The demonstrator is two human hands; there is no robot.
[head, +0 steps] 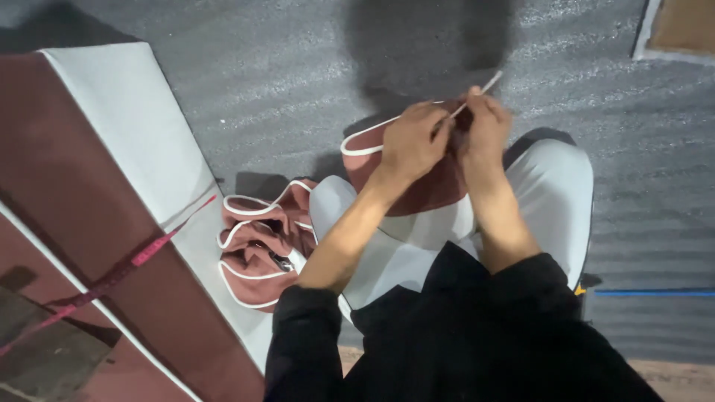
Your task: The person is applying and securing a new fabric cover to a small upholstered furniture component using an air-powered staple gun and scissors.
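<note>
Left hand (408, 145) and right hand (485, 126) pinching white piping (477, 93) at maroon cover (417, 182) edge, open grey floor (298, 82) beyond

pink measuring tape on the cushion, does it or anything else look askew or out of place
The pink measuring tape lies slack and slanted across the big brown and white cushion, one end trailing off its edge. Beside it, a brown cover with white piping sits crumpled on the floor. Both hands pinch another cover's piping; no damage shows.

Upholstery/sewing workshop, floor-level work. Evidence: grey foam sheeting (298, 67) covering the floor, big maroon cushion panel (82, 201) with white piping, pink measuring tape (112, 279) across it, heap of piped maroon fabric covers (257, 242).
</note>
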